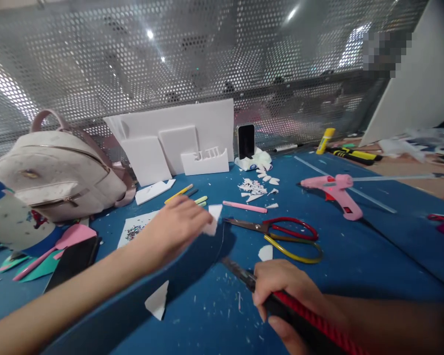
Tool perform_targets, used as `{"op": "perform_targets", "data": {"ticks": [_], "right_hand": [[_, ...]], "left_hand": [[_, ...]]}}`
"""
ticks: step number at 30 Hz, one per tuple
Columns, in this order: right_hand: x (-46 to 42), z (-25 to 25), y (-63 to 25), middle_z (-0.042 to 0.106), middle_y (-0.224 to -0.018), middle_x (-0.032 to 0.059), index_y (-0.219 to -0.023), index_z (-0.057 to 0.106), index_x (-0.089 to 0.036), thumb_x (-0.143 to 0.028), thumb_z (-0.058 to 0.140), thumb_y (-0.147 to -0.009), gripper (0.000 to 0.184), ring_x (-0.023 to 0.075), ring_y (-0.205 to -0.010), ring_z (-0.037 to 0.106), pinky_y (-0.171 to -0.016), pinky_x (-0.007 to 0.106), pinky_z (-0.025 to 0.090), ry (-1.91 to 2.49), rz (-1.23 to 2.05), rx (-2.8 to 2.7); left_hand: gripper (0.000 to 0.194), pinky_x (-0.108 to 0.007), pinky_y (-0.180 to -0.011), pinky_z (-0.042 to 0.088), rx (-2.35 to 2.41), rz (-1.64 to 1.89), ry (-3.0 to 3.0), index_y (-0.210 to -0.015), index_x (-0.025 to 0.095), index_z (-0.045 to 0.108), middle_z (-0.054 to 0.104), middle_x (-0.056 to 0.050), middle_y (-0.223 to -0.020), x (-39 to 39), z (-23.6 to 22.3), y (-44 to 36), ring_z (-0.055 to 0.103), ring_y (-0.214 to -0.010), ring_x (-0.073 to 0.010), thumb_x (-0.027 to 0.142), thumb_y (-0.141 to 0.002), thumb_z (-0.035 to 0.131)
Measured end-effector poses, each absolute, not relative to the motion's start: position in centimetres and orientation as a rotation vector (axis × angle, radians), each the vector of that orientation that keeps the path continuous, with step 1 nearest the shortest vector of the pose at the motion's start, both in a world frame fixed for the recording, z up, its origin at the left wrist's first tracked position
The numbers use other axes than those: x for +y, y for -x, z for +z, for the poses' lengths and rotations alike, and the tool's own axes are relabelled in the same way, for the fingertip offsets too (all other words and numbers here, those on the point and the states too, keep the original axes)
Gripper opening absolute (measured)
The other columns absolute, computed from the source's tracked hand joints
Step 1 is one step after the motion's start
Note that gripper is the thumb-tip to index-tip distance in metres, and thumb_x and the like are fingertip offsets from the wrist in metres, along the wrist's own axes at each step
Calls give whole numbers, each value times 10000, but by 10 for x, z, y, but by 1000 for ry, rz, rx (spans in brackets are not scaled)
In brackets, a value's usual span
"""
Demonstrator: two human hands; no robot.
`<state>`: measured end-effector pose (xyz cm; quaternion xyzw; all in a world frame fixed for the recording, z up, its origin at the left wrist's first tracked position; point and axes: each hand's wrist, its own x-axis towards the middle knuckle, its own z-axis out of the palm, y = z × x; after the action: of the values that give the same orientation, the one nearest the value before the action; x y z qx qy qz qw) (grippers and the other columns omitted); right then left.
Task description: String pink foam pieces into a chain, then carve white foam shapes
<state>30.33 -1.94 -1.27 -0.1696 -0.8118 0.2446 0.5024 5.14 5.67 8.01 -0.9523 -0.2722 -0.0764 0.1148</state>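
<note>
In my left hand [173, 227] I pinch a small piece of white foam board [214, 217] above the middle of the blue table. My right hand [284, 291] is wrapped round a black and red utility knife [299, 315], its blade pointing up and left toward the foam piece but apart from it. A thin dark thread-like line hangs below the foam piece. Just beyond the knife lie scissors [277, 230] with red and yellow handles. White foam offcuts, one a triangular scrap [157, 300], rest on the table near both hands.
A pink glue gun [333, 190] lies at the right, its cord trailing to the edge. White foam panels [170, 143], a phone [246, 141] and a backpack [59, 167] stand along the back. A pink marker [244, 206] and foam crumbs [252, 188] lie mid-table.
</note>
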Motion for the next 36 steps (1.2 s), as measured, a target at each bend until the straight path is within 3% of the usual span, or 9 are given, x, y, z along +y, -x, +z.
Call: {"op": "perform_targets", "data": {"ticks": [2, 5, 8, 10, 12, 16, 25, 36], "right_hand": [[-21, -14, -302, 602, -691, -29, -1092, 516, -274, -330, 553, -885, 218, 164, -607, 584, -626, 308, 449, 381, 544, -1965], [-21, -12, -301, 580, -651, -40, -1063, 523, -271, -364, 506, -899, 189, 159, -563, 552, -616, 310, 437, 364, 503, -1997], [-19, -10, -300, 564, -632, -45, -1037, 530, -259, -348, 459, -895, 182, 149, -532, 534, -597, 299, 433, 320, 443, -2013], [-18, -10, -299, 573, -646, -40, -1032, 532, -253, -344, 453, -876, 197, 142, -526, 534, -576, 288, 422, 297, 433, -2011], [-18, -11, -298, 589, -670, -33, -1026, 533, -250, -347, 463, -859, 205, 137, -532, 543, -569, 284, 415, 297, 444, -2013], [-18, -12, -297, 593, -657, -37, -992, 533, -241, -331, 451, -843, 193, 133, -538, 554, -584, 286, 423, 311, 455, -2010], [-16, -13, -300, 609, -685, -29, -1014, 524, -241, -276, 489, -771, 248, 136, -526, 560, -584, 285, 449, 283, 502, -2049], [-16, -8, -299, 596, -632, -54, -994, 539, -251, -265, 498, -767, 231, 121, -499, 555, -532, 250, 428, 325, 505, -2000]], "left_hand": [[205, -382, -946, 393, -863, -149, 2729, -1028, 191, 616, 703, -51, -993, 91, 86, -51, 620, -961, -217, 245, -1039, 418], [234, -416, -968, 380, -949, -128, 2630, -1022, 170, 637, 706, -95, -988, 143, 86, -57, 626, -979, -245, 223, -1030, 410], [215, -471, -1059, 357, -1007, -94, 2553, -1104, 165, 655, 688, -119, -1131, 191, 89, -64, 592, -1143, -270, 173, -1011, 461], [281, -538, -1056, 411, -1044, -73, 2519, -1220, 162, 618, 600, -103, -1324, 221, 98, -67, 557, -1229, -292, 285, -967, 613], [371, -538, -1007, 482, -1133, -89, 2454, -1291, 168, 581, 568, -115, -1365, 247, 110, -68, 580, -1206, -296, 327, -960, 636], [361, -483, -923, 551, -1244, -29, 2450, -1288, 165, 580, 604, -111, -1302, 284, 119, -71, 636, -1110, -266, 323, -967, 632], [341, -460, -897, 564, -1552, -125, 2500, -1271, 166, 589, 615, -106, -1279, 292, 85, -79, 647, -1079, -253, 322, -970, 629], [308, -433, -859, 577, -1847, -555, 2830, -1209, 145, 621, 647, -86, -1208, 236, 121, -42, 665, -1025, -248, 335, -966, 633]]}}
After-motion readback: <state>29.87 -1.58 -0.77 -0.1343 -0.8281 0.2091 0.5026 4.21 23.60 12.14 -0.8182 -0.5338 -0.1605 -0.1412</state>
